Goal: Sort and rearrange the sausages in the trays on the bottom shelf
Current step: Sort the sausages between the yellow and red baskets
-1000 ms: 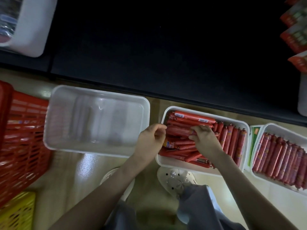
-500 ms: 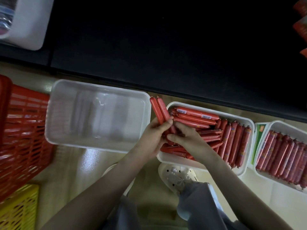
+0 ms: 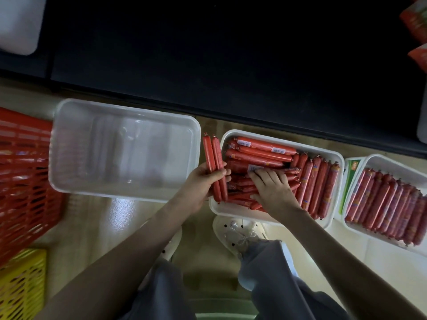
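Pale flooring (image 3: 129, 218) bore the middle tray (image 3: 227, 211); at its left edge the left hand (image 3: 201, 181) gripped two sausages (image 3: 211, 153), seemingly for regrouping; the right hand (image 3: 272, 190) pressed open-fingered inside.

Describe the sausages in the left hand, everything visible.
The held sausages are two slim red sticks in glossy, plastic-looking casing, pinched shut at their far ends. They lie side by side, touching, pointing away from the person. The left hand grips them around the middle. Their far halves sit over the gap between the empty clear tray and the full white tray; their near ends overlap that tray's left rim.
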A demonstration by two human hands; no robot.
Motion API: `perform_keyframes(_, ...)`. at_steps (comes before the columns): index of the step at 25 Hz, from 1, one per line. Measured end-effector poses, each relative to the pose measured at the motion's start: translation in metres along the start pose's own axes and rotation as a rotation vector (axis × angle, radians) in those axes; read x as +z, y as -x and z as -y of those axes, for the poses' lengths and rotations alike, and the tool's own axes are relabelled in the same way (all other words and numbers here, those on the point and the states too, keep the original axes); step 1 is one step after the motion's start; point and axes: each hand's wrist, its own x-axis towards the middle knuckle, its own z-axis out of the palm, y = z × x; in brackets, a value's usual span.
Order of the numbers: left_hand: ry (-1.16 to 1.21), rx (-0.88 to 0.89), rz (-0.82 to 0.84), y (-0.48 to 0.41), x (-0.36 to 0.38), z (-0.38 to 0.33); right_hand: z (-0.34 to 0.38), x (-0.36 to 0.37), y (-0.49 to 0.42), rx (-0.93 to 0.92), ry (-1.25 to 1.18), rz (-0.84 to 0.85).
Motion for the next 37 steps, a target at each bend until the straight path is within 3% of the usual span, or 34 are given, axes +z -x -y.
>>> perform_keyframes(6,-0.076,0.024,-0.001,-0.003,-0.002,0.005,0.008,0.000,-0.006,0.035,0.199,-0.006)
perform_keyframes(12,-0.082,0.039,-0.006,-0.002,-0.002,0.003,0.002,-0.003,0.001,0.030,0.125,0.070)
perform_keyframes(15,-0.034,0.066,-0.003,0.007,-0.001,-0.012,0.004,-0.041,-0.002,0.131,-0.102,0.059)
perform_keyframes(20,0.253,0.188,0.030,0.048,0.006,-0.077,0.014,-0.133,-0.019,0.394,-0.531,0.053)
perform_keyframes(24,0.113,0.284,0.067,0.114,0.016,-0.116,0.039,-0.226,-0.020,0.535,-1.258,-0.057)
perform_keyframes(26,0.066,0.318,0.078,0.155,0.019,-0.129,0.057,-0.274,-0.014,0.488,-1.654,-0.037)
perform_keyframes(28,0.056,0.364,0.073,0.196,0.019,-0.141,0.077,-0.312,-0.009,0.393,-1.841,0.015)
perform_keyframes(32,0.055,0.492,0.093,0.285,0.005,-0.154,0.136,-0.376,0.011,0.197,-1.995,0.085)
perform_keyframes(37,-0.017,0.688,0.000,0.382,-0.040,-0.137,0.233,-0.422,0.035,-0.019,-1.961,0.191)
